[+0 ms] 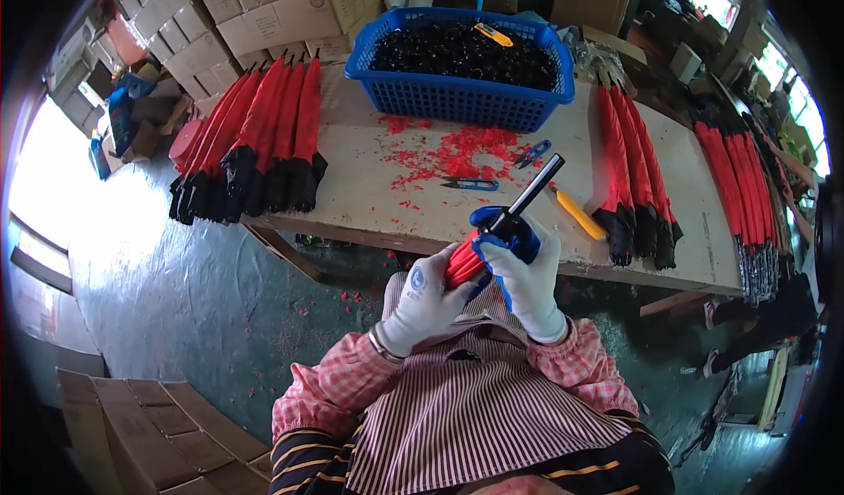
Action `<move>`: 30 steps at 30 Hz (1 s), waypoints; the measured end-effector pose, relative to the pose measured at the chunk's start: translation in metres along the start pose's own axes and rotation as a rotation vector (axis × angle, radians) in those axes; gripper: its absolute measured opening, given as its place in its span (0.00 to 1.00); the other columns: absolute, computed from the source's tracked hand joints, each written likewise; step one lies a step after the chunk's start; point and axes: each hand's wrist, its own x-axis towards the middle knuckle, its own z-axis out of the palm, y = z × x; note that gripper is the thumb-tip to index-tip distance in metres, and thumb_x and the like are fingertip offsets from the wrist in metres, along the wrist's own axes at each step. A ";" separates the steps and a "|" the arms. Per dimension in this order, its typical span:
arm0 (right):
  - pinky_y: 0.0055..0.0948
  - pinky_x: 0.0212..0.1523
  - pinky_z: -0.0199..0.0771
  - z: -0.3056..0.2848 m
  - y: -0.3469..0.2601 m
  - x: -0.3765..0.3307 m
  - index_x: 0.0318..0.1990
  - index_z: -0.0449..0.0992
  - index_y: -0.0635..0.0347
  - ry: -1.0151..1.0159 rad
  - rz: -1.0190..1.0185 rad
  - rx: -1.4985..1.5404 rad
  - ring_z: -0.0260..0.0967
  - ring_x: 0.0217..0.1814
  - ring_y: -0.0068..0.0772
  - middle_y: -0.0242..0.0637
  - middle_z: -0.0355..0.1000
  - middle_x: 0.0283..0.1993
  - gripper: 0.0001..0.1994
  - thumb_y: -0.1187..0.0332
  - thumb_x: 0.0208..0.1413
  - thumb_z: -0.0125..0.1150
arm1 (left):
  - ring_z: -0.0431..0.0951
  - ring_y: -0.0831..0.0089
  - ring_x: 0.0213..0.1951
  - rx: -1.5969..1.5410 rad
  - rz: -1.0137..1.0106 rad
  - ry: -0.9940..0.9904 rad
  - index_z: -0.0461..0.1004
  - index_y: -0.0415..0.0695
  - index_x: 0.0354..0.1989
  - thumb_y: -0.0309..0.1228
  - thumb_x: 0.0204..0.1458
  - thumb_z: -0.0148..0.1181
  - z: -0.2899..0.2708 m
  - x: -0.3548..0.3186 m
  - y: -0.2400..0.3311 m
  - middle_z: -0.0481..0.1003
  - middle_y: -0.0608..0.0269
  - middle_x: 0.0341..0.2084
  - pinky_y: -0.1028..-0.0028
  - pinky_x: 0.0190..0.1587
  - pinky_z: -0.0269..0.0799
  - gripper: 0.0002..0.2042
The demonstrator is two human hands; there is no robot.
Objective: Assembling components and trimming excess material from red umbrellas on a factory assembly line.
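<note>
Over the table's near edge I hold a folded red umbrella (465, 263) at a slant. My left hand (422, 298), in a white glove, is closed around its red cloth. My right hand (530, 277), in a white glove with blue coated fingers, is wrapped around it higher up, at a black part. A silver shaft with a dark end (538, 184) sticks out beyond the right hand, up and to the right. The umbrella's lower end is hidden by my left hand. Just past my hands lie blue-handled thread snips (472, 184) and a second pair of snips (533, 154).
A blue basket (457, 95) of small black parts, with a yellow cutter (494, 35) on top, stands at the back. Red scraps (470, 150) litter the table (360, 183). Folded umbrellas lie left (264, 134) and right (626, 161). A yellow-handled tool (580, 216) lies near my right hand.
</note>
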 end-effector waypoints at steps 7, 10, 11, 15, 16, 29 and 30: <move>0.24 0.52 0.76 -0.013 -0.023 0.029 0.55 0.80 0.70 -0.765 -0.381 0.264 0.76 0.50 0.23 0.37 0.80 0.51 0.22 0.64 0.58 0.74 | 0.81 0.70 0.42 -1.032 -0.328 -0.743 0.72 0.33 0.60 0.34 0.57 0.74 -0.032 -0.013 -0.047 0.79 0.53 0.47 0.73 0.45 0.78 0.27; 0.29 0.55 0.76 -0.030 -0.010 0.047 0.56 0.79 0.70 -1.017 -0.373 0.286 0.76 0.53 0.27 0.41 0.78 0.54 0.25 0.58 0.60 0.72 | 0.81 0.74 0.37 -1.022 -0.299 -0.782 0.74 0.35 0.57 0.36 0.61 0.70 -0.039 0.007 -0.015 0.79 0.57 0.42 0.76 0.39 0.77 0.22; 0.29 0.55 0.76 -0.031 -0.012 0.044 0.56 0.79 0.70 -1.020 -0.376 0.286 0.76 0.53 0.27 0.41 0.78 0.54 0.25 0.58 0.60 0.72 | 0.80 0.75 0.34 -1.075 -0.465 -0.841 0.76 0.35 0.54 0.37 0.63 0.68 -0.046 0.020 0.009 0.79 0.61 0.37 0.76 0.37 0.76 0.19; 0.37 0.58 0.76 -0.019 -0.021 0.011 0.57 0.79 0.70 -0.312 -0.079 0.124 0.77 0.53 0.34 0.44 0.79 0.53 0.27 0.54 0.62 0.71 | 0.78 0.80 0.31 -0.443 -0.551 -0.311 0.77 0.36 0.51 0.38 0.67 0.64 -0.015 -0.001 -0.001 0.79 0.64 0.32 0.79 0.33 0.73 0.16; 0.37 0.58 0.76 -0.017 -0.014 0.008 0.57 0.79 0.70 -0.272 -0.023 0.122 0.77 0.53 0.35 0.45 0.79 0.53 0.27 0.54 0.61 0.72 | 0.77 0.82 0.31 -0.105 -0.490 -0.045 0.77 0.36 0.51 0.38 0.67 0.64 -0.009 -0.003 0.002 0.78 0.65 0.33 0.81 0.32 0.71 0.16; 0.38 0.55 0.78 -0.017 -0.002 0.017 0.49 0.81 0.68 -0.340 -0.162 -0.108 0.77 0.52 0.32 0.44 0.81 0.47 0.32 0.44 0.52 0.76 | 0.77 0.81 0.37 -0.748 -0.600 -0.634 0.74 0.35 0.57 0.41 0.64 0.68 -0.028 0.006 -0.019 0.77 0.65 0.35 0.76 0.39 0.75 0.22; 0.41 0.53 0.79 -0.015 0.002 0.010 0.47 0.81 0.68 -0.094 -0.092 -0.290 0.78 0.50 0.35 0.43 0.81 0.45 0.36 0.37 0.51 0.76 | 0.77 0.80 0.38 -0.454 -0.455 -0.449 0.73 0.35 0.58 0.41 0.64 0.69 -0.017 -0.002 -0.017 0.78 0.64 0.36 0.75 0.40 0.76 0.23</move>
